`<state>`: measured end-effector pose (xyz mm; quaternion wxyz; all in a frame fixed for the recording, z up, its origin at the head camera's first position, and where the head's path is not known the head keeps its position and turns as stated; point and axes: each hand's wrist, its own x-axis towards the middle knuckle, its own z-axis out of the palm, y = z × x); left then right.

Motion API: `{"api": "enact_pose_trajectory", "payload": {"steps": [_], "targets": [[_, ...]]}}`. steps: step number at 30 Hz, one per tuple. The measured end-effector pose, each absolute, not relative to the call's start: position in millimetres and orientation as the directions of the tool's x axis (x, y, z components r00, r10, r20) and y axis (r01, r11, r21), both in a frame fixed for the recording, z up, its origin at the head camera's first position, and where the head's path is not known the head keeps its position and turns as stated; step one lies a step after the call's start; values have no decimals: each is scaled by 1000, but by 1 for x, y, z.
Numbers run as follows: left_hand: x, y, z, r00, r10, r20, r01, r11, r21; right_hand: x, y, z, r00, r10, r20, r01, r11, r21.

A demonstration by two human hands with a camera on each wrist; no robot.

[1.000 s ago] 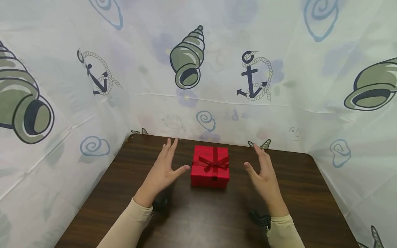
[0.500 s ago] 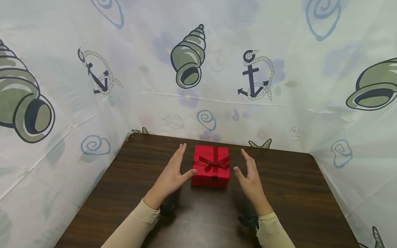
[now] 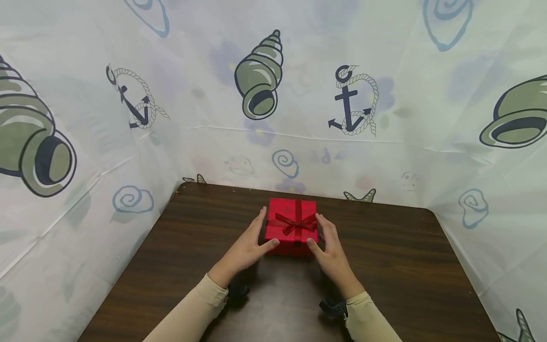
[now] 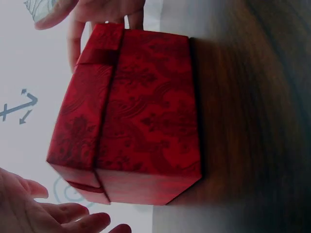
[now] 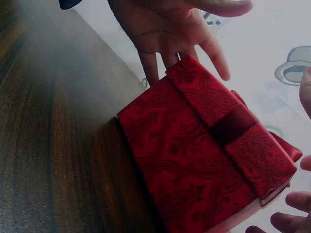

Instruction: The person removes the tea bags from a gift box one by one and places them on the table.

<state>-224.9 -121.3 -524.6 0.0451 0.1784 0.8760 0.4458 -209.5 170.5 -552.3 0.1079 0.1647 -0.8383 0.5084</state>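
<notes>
A red gift box (image 3: 278, 232) with a dark red ribbon and bow sits on the brown table, its lid on. Patterned sides of the box (image 4: 150, 107) show in both wrist views. My left hand (image 3: 245, 249) is at its left side, fingers extended and thumb by the front left corner. On the right side is my right hand (image 3: 335, 256), its fingers along the box's edge and its thumb in front. In the left wrist view a gap shows between my left fingers (image 4: 63, 213) and the box. Whether the right fingers touch it I cannot tell.
The dark wood-grain table (image 3: 397, 256) runs back to a white cloth backdrop (image 3: 205, 104) printed with shells and anchors, which stands round the back and sides. Black wrist devices sit at both cuffs, such as the right device (image 3: 333, 308).
Both hands have moved inward from either side, from well apart to close beside the gift box. The box itself has stayed in place.
</notes>
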Motion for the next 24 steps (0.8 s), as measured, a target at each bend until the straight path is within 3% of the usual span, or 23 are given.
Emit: {"api": "enact_pose_trajectory", "payload": {"steps": [15, 24], "targets": [[-229, -118, -545, -917, 399, 21, 209, 436, 875, -210, 165, -571, -960, -162, 230, -277, 389, -879], [-232, -118, -550, -917, 397, -23, 178, 462, 869, -215, 172, -584, -955, -174, 241, -289, 348, -892]]}}
